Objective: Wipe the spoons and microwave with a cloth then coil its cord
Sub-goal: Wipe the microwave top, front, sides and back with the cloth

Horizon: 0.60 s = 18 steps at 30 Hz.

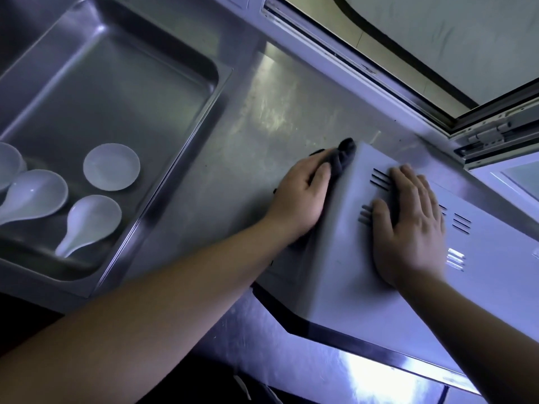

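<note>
Forearms reach to a white microwave (364, 275) on the steel counter (248, 135): left hand (300, 196) presses a bunched dark cloth (342, 156) down its side, right hand (408, 223) flat on top; advisable firm overlapping strokes while bracing.

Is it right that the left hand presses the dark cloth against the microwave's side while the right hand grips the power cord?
Not quite. The head view shows the right hand lying flat and open on the microwave top, over the vent slots; no cord is visible. The rest holds: the left hand presses the dark cloth against its side.
</note>
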### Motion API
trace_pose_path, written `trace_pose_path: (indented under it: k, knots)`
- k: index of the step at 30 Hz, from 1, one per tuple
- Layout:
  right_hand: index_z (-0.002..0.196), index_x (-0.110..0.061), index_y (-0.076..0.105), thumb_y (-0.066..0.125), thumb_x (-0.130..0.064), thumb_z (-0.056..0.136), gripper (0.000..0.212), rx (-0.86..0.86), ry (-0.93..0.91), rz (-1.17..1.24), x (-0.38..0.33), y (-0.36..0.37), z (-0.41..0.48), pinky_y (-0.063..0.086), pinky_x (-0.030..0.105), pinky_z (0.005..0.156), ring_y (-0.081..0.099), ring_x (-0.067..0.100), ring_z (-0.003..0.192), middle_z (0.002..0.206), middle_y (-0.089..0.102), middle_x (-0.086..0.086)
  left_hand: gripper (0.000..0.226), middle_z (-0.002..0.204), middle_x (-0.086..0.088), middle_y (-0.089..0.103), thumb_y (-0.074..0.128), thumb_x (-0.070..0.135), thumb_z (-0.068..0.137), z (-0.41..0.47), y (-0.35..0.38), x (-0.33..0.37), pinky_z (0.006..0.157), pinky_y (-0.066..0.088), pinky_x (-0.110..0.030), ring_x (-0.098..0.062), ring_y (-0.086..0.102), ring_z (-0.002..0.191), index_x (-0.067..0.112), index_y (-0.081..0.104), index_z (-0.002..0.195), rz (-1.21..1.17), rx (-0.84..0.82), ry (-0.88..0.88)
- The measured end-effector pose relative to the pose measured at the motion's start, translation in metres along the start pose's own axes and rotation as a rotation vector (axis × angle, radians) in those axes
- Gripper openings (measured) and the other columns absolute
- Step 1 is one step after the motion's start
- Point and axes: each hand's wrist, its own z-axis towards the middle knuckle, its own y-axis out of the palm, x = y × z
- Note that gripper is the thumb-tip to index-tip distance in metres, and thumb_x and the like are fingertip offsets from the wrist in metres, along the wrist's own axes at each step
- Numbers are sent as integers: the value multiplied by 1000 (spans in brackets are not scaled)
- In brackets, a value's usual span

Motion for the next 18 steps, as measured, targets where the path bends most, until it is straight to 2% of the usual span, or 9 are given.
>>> trace_pose_path:
  k: [3, 6, 8, 13, 16, 18]
  knots:
    - [154, -26, 39, 39, -45, 95, 62, -4, 5, 3, -1, -1, -1, 17, 38, 126, 20, 16, 155, 165, 32, -8, 37, 138, 9, 64, 43, 28, 110, 22, 2, -4, 104, 42, -19, -1, 57, 122, 26, 61, 142, 31, -3, -118]
    - [154, -26, 39, 39, -45, 95, 62, -2, -2, 1, -1, -2, -1, 16, 38, 126, 20, 17, 155, 165, 33, -7, 38, 139, 9, 65, 42, 31, 110, 35, 3, -14, 105, 42, -21, -3, 56, 121, 29, 61, 142, 17, -7, -221]
    - [154, -26, 39, 39, -45, 95, 61, -1, -1, 1, -1, -1, -1, 17, 39, 126, 20, 16, 155, 165, 33, -7, 38, 137, 8, 66, 41, 32, 109, 44, 2, -24, 99, 41, -21, -5, 57, 118, 29, 62, 141, 46, -12, -283]
    - [154, -26, 40, 40, -44, 96, 61, -1, 2, 8, 0, -1, 0, 17, 40, 126, 19, 15, 155, 164, 33, -8, 38, 121, 2, 66, 38, 28, 111, 48, 0, -51, 87, 38, -22, -10, 55, 108, 19, 65, 136, 107, -23, -346]
    - [153, -26, 40, 40, -44, 96, 61, 0, -7, 4, 0, -1, 0, 17, 40, 126, 20, 16, 155, 164, 33, -8, 36, 116, -8, 66, 38, 26, 110, 46, -2, -70, 83, 40, -28, -23, 59, 104, 8, 66, 123, 178, -30, -409]
    - [153, -26, 39, 40, -44, 95, 61, -2, -2, 8, 0, -1, 0, 17, 39, 126, 20, 16, 155, 164, 33, -8, 37, 119, -20, 66, 37, 26, 109, 37, -5, -89, 86, 44, -36, -33, 61, 109, 3, 65, 117, 248, -51, -493]
